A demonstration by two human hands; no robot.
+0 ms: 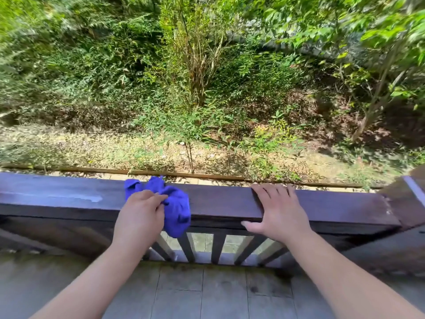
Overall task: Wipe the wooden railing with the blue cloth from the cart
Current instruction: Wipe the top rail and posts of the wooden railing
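Two hands are on the long railing (230, 199), which runs left to right; the left hand (140, 212) pinches the blue cloth (177, 203) on top; the right hand (278, 212) lies flat and bare beside it.

You see bright sun beyond your hands, a shaded deck beneath them, and foliage blurring and bending towards the edges.

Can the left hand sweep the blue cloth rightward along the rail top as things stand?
Probably only partway: the right hand lies flat on the railing, right of the blue cloth held by the left hand, blocking that stretch.
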